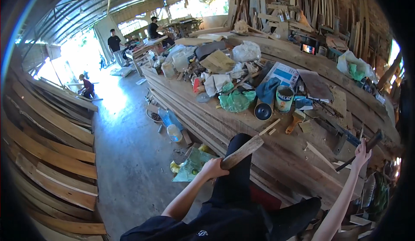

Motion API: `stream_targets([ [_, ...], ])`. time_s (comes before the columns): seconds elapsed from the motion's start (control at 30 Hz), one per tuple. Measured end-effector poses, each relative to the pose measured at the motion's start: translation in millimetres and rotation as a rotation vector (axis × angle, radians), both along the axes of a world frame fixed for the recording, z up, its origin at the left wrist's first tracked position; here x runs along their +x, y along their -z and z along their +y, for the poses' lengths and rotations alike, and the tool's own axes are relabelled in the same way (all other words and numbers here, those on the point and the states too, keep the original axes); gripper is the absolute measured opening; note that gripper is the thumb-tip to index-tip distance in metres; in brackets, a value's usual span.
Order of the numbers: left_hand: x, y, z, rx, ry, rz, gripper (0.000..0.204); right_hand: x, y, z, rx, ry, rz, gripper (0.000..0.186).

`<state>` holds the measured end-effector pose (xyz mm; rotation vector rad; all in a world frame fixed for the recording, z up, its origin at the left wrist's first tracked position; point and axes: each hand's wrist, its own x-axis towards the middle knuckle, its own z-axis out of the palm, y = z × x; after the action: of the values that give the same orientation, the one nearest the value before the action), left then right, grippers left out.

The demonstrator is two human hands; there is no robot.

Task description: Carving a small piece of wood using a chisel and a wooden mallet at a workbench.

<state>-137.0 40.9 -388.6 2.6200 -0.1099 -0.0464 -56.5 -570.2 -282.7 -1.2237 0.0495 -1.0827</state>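
Note:
My left hand point(214, 168) is closed round the near end of a short, flat wooden piece point(244, 151), which slants up and away over my thigh. Out to the right, my right hand point(362, 154) grips a long dark tool point(374, 140). That tool is thick at its upper end and thin at its lower end; its exact kind is unclear. Thin wood strips point(269, 127) lie on the stacked planks beyond the wooden piece. Nearby on the planks are a wide paintbrush point(295, 121), a tin can point(284, 99) and a dark round-ended container point(263, 111).
Plastic bags, including a green one point(237, 101), and scraps crowd the plank stack point(298, 165). Curved boards point(56, 154) are piled along the left. On the floor point(125, 154) lie a clear jug point(174, 133) and a green bag point(193, 166). Several people are farther back.

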Motion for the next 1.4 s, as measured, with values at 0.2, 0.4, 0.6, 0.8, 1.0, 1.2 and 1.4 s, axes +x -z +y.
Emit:
stream_targets([
  [0.2, 8, 14, 3, -0.253, -0.147, 0.28, 0.057, -1, -3, 3, 0.001, -0.001, 0.01, 0.013],
  [0.4, 9, 17, 3, -0.149, -0.18, 0.158, 0.053, 3, 7, -7, 0.017, -0.071, 0.022, 0.012],
  [0.6, 8, 11, 4, -0.328, -0.145, 0.22, 0.055, 0, 8, -6, 0.069, -0.122, 0.031, 0.012],
  [0.8, 8, 13, 3, -0.261, -0.166, 0.219, 0.06, -8, 5, -9, 0.052, -0.232, 0.034, 0.01],
  [1.0, 8, 19, 6, -0.308, -0.203, 0.206, 0.058, -8, 11, -10, 0.046, -0.196, 0.002, 0.01],
  [1.2, 4, 13, 3, -0.399, -0.167, 0.181, 0.049, -8, 6, -4, 0.072, -0.177, 0.024, 0.011],
  [1.4, 3, 12, 3, -0.376, -0.175, 0.183, 0.048, -12, 5, -3, 0.068, -0.153, 0.028, 0.014],
])
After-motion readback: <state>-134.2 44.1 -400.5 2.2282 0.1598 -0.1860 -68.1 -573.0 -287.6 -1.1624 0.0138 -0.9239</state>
